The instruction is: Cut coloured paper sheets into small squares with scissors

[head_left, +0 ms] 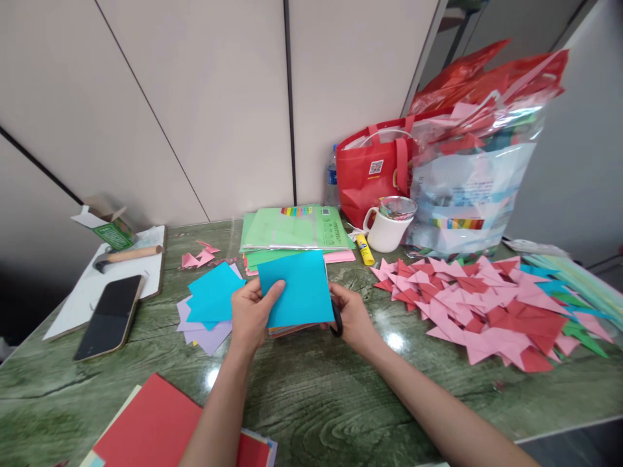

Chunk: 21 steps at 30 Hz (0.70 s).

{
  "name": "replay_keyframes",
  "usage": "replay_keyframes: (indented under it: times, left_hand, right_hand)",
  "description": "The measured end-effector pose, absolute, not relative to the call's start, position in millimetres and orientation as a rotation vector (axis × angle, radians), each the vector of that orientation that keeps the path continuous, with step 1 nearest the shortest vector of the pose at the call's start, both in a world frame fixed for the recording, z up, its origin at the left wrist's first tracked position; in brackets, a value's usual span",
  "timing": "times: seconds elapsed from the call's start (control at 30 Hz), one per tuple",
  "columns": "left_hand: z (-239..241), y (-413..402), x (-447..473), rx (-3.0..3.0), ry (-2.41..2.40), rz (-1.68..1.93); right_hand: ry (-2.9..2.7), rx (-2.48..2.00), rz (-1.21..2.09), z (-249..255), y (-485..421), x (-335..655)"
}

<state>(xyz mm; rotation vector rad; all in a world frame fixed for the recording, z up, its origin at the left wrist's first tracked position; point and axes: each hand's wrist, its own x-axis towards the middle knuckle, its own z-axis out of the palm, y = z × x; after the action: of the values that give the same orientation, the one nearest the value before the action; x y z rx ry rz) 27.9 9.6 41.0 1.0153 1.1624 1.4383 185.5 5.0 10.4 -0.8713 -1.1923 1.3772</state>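
Note:
A stack of coloured paper sheets with a blue sheet [298,293] on top is held over the table, orange-brown edges showing along its bottom. My left hand [253,311] grips the left side of the stack, thumb flat on the blue face. At the right edge, my right hand [351,314] is closed around scissors, of which a black handle loop [336,318] shows; the blades are hidden by the paper. Left of the stack lie loose blue sheets [214,295] on top of lilac sheets [214,336].
Folded pink and red paper pieces [467,298] cover the right side. Behind stand a white mug [384,232], a glue stick [365,250], green paper packs [292,228], a red bag [360,175] and a filled plastic bag [472,188]. Left: phone [109,318], hammer [129,255]. Red sheets [150,421] lie in front.

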Motion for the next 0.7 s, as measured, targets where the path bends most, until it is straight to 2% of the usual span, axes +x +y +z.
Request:
replay_keyframes:
  times: [0.7]
  left_hand:
    - [43.5, 9.2, 27.9, 1.033, 1.205, 1.433]
  right_hand:
    - [-1.291, -0.818, 1.272, 7.9, 7.9, 187.8]
